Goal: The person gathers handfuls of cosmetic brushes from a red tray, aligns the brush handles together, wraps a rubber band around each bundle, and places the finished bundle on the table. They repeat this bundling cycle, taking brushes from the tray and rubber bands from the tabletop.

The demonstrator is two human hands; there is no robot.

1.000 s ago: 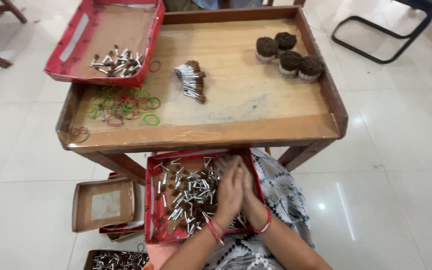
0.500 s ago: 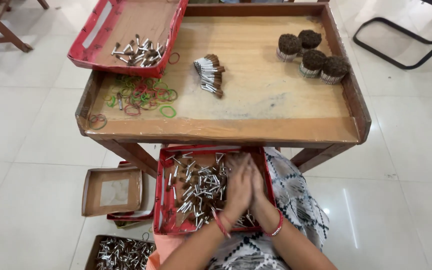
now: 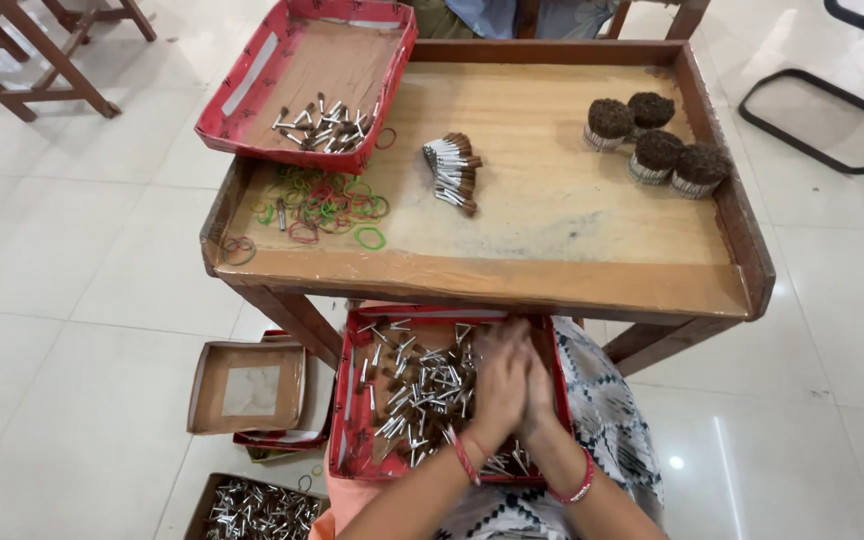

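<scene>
Down at the lower left of the frame sits an empty cardboard box (image 3: 248, 386), with a red tray (image 3: 308, 84) of metal bits up top and loose rubber bands (image 3: 324, 205) on the wooden table (image 3: 552, 270). Mid-frame, left hand (image 3: 497, 385) and right hand (image 3: 537, 390) are pressed together, palms flat, over the red lap tray (image 3: 352, 400). Can't tell what's between them. Small silver-and-brown pieces (image 3: 422, 390) lie scattered in that tray. Brown bundles (image 3: 652, 140) sit upper right.

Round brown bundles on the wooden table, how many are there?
4, clustered at the table's far right: one at the left, one at the back, one in the middle, one nearest the right edge. None seem hidden.
</scene>
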